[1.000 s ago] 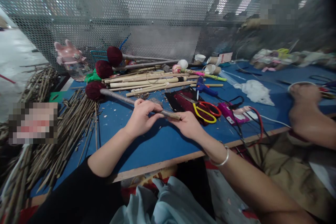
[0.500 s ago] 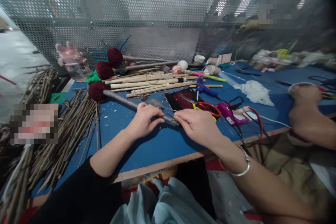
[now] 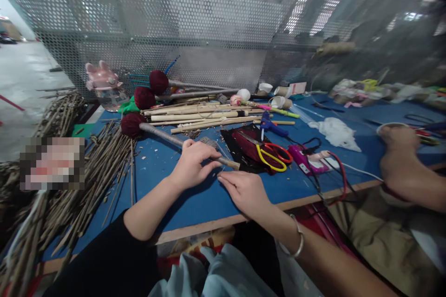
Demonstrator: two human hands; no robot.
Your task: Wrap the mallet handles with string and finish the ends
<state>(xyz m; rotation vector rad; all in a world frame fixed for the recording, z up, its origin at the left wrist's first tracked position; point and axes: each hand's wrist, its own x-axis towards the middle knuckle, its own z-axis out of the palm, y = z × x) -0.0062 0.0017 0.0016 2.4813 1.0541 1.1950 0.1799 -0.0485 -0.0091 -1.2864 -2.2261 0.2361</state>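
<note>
My left hand (image 3: 195,162) is closed around a stick (image 3: 167,136) wrapped in grey yarn, its far-left end carrying a dark red ball (image 3: 132,125). The stick's bare wooden end (image 3: 230,163) pokes out to the right of my fingers. Just below that end, my right hand (image 3: 245,192) is pinched on grey yarn; the strand at the fingertips is too thin to follow clearly. Behind the stick lies a small bundle of grey yarn (image 3: 208,141). Scissors (image 3: 272,157) with red and yellow handles rest on dark cloth (image 3: 240,141) to the right.
Two more ball-topped sticks (image 3: 195,95) and pale wooden sticks (image 3: 198,116) lie at the back. Thin twigs (image 3: 94,171) are heaped left. A blue glue gun (image 3: 270,124), purple power strip (image 3: 304,160) with cords and white plastic (image 3: 336,132) lie right. Another person's arm (image 3: 404,162) reaches in.
My right hand has moved left and down, from beyond the stick's bare end to below it, uncovering that end and the scissors' yellow handle. My left hand keeps its hold. The view has shifted slightly.
</note>
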